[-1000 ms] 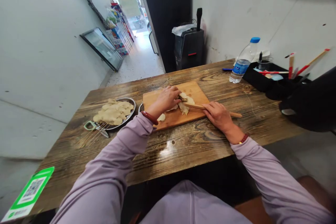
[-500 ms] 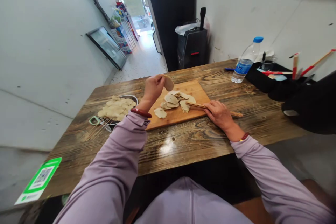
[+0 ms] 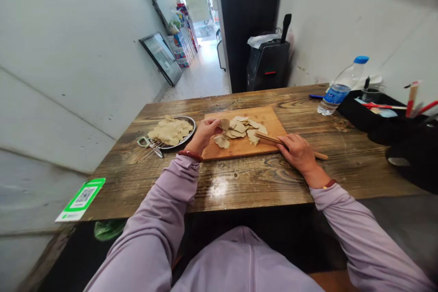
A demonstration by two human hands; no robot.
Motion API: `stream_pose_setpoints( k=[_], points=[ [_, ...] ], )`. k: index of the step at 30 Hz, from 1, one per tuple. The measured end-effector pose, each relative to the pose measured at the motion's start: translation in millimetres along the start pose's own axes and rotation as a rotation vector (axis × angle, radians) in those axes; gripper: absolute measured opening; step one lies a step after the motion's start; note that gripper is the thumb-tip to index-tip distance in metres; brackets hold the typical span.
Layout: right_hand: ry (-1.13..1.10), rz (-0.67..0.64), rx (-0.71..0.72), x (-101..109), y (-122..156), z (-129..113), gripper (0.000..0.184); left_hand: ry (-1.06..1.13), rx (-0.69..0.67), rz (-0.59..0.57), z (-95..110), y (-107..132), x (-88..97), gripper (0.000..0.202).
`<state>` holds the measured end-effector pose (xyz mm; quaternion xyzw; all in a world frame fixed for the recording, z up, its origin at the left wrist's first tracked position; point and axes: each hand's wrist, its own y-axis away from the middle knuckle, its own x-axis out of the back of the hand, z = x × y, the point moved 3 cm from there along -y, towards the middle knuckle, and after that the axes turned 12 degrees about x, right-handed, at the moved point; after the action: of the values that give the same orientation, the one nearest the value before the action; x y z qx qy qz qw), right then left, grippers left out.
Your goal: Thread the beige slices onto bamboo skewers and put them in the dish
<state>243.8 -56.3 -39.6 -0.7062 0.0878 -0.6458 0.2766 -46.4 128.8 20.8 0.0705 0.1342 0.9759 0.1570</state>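
One pale slice (image 3: 225, 123) is pinched in the left hand (image 3: 205, 133) above the cutting board (image 3: 239, 149) — right hand (image 3: 299, 153) closed over the skewer bundle (image 3: 268, 137).

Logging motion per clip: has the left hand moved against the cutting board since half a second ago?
Yes. The left hand, pinching a slice, has dropped from above the cutting board's far left corner to its left edge, beside the pile.

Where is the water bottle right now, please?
Head view: the water bottle sits at the table's far right, by the wall, just left of the black tray.
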Motion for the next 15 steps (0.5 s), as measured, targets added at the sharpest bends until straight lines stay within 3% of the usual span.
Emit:
stream_pose_setpoints(
  k=[4, 10, 15],
  points=[
    [-0.013, 0.026, 0.036, -2, 5, 1, 0.029, 0.217, 0.083, -0.016, -17, 15, 6.6, 0.012],
    [0.040, 0.022, 0.026, -11, 14, 2, 0.021, -0.206, -0.151, -0.058, -37, 28, -15.6, 0.014],
    [0.033, 0.085, -0.070, -13, 18, 5, 0.020, -0.391, -0.315, 0.035, -31, 37, -24.1, 0.020]
  ],
)
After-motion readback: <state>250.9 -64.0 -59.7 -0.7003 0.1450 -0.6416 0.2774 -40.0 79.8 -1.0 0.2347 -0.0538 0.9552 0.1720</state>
